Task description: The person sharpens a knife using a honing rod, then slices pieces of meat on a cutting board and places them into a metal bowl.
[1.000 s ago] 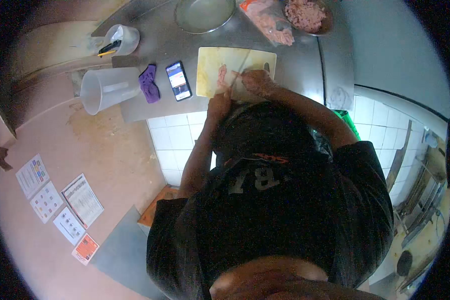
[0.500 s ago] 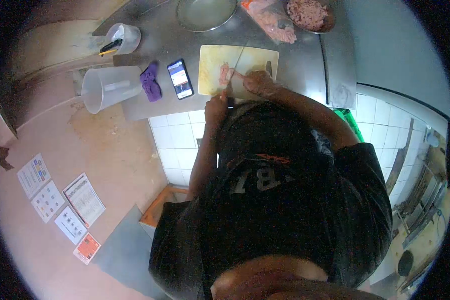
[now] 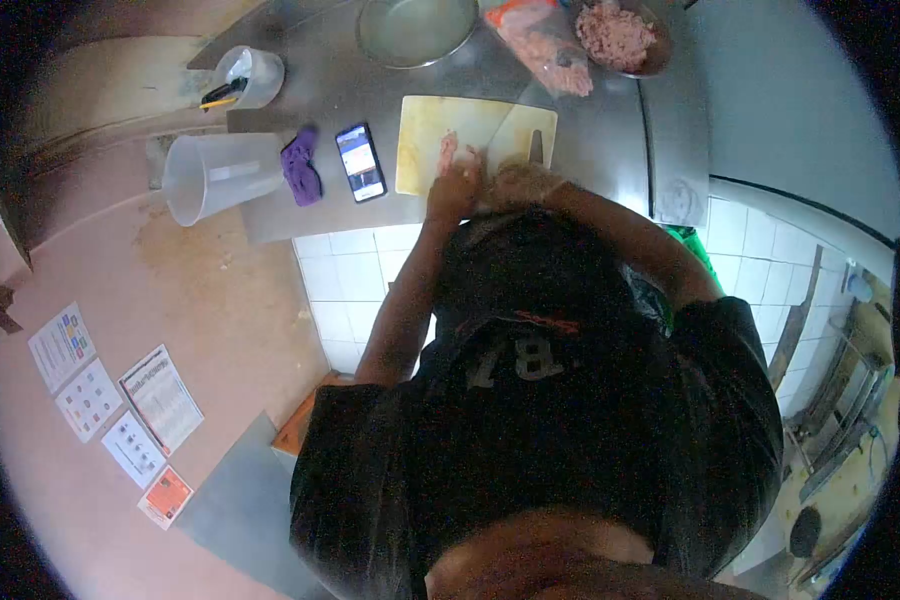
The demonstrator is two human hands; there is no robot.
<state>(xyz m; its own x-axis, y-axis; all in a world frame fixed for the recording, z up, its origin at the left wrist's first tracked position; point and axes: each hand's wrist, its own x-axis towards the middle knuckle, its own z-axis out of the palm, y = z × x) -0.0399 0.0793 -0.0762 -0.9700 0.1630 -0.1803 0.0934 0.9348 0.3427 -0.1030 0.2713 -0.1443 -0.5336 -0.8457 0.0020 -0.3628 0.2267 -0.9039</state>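
Several pink pieces of raw meat (image 3: 448, 150) lie on the left half of a white, yellow-stained cutting board (image 3: 418, 115). My left hand (image 3: 454, 192) is closed at the board's near edge, just below the meat. A thin, faint knife blade (image 3: 500, 122) slants up and right from it; the handle is hidden. Beside it on the right, my right hand (image 3: 526, 183) rests low over the board, smeared by motion, so its fingers and anything in them are unclear. A dark, narrow object (image 3: 537, 147) lies at the board's right side.
Left of the board are a phone (image 3: 360, 162), a purple cloth (image 3: 300, 167), a clear plastic jug (image 3: 220, 175) and a tub with utensils (image 3: 255, 78). Beyond it stand a round metal-rimmed container (image 3: 416, 35), a bag of meat (image 3: 542, 50) and a bowl of minced meat (image 3: 618, 38).
My right hand has drawn back toward the board's near edge, away from the meat. My left hand has moved slightly right and up, and the blade now lies farther right.
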